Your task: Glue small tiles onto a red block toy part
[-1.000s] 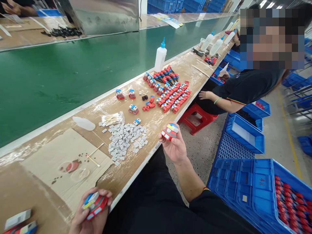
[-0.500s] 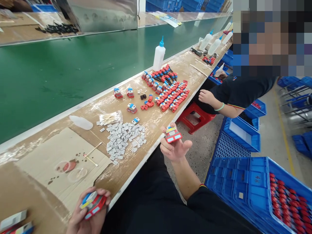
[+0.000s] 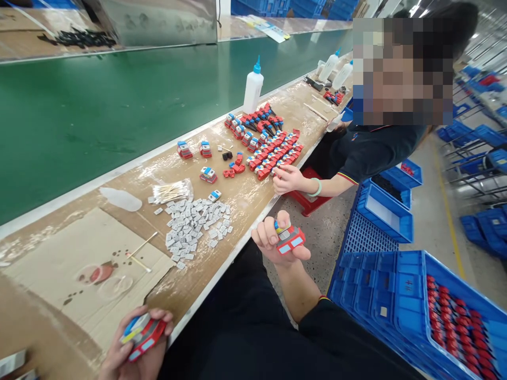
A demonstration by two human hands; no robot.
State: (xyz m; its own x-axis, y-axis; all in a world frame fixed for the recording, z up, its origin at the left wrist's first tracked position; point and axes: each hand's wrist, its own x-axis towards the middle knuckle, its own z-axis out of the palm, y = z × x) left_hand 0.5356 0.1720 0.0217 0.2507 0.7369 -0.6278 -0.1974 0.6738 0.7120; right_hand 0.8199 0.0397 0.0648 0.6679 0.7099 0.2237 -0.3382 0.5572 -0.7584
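My left hand [image 3: 137, 351] is closed around a small red, grey, white and blue toy vehicle part [image 3: 143, 332] with a yellow stripe, near the table's front edge. Out past the edge, my right hand [image 3: 273, 245] grips a similar toy vehicle part [image 3: 290, 240], fingers over its top and thumb below. Pale window patches show on both parts. A heap of small grey plates [image 3: 194, 227] lies on the table between my hands. Beside it are a bag of cotton swabs [image 3: 172, 191] and a stained cardboard sheet [image 3: 51, 269] with two swabs on it.
Rows of red toy parts [image 3: 275, 153] stand farther along the table, with a white bottle [image 3: 253, 89] behind them. A co-worker's hand [image 3: 287, 179] reaches to those rows. Stacked blue crates [image 3: 376, 285] stand at my right. A green conveyor belt [image 3: 119, 111] runs behind the table.
My right hand has curled its fingers over the toy part and tilted it. The co-worker's hand has moved left to the rows of red parts. The view has shifted slightly right.
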